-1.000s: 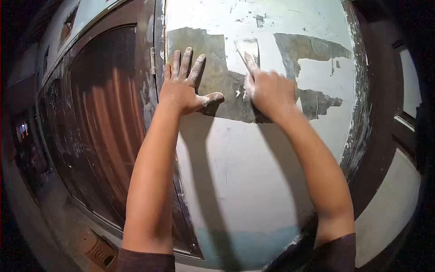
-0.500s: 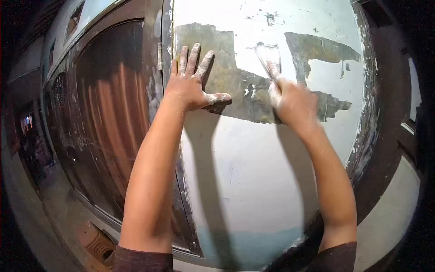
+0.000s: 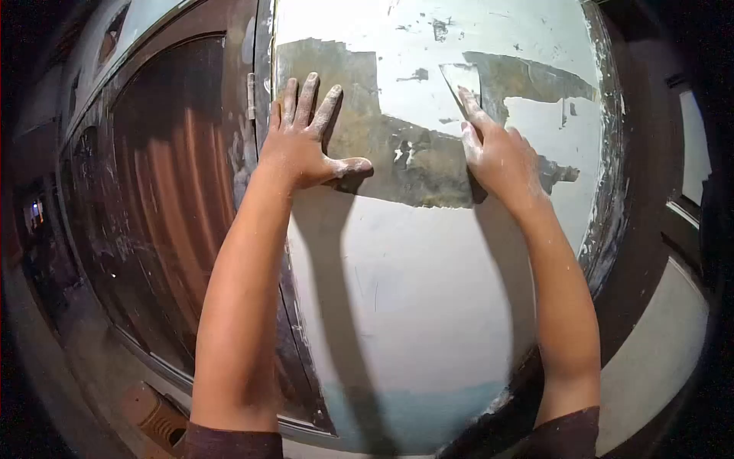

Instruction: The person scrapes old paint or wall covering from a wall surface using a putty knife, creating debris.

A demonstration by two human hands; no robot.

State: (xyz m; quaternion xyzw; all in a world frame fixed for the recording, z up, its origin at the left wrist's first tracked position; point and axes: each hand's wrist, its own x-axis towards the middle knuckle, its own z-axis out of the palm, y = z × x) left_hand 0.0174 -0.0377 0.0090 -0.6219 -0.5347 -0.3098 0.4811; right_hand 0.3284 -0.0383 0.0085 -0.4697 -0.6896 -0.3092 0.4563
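My right hand (image 3: 501,157) is closed round a putty knife (image 3: 463,76), its index finger stretched along the blade. The blade lies against the wall (image 3: 413,291), beside the edge of a grey-brown bare patch (image 3: 527,76); the handle is hidden in my fist. My left hand (image 3: 302,149) rests with fingers spread on another grey patch (image 3: 348,99), holding nothing. White dust coats the fingers of both hands. White paint surrounds the patches, with ragged edges and small chipped spots above.
To the left stands a dark wooden door (image 3: 168,153) with a hinge (image 3: 251,96) on its frame. The wall's right corner (image 3: 608,153) is rough and flaked. A brown object with slots (image 3: 157,417) sits low at the left.
The putty knife's blade has shifted right and slightly up, from the white area to the grey patch's edge. My left hand stays flat on the wall. The view has turned slightly right.
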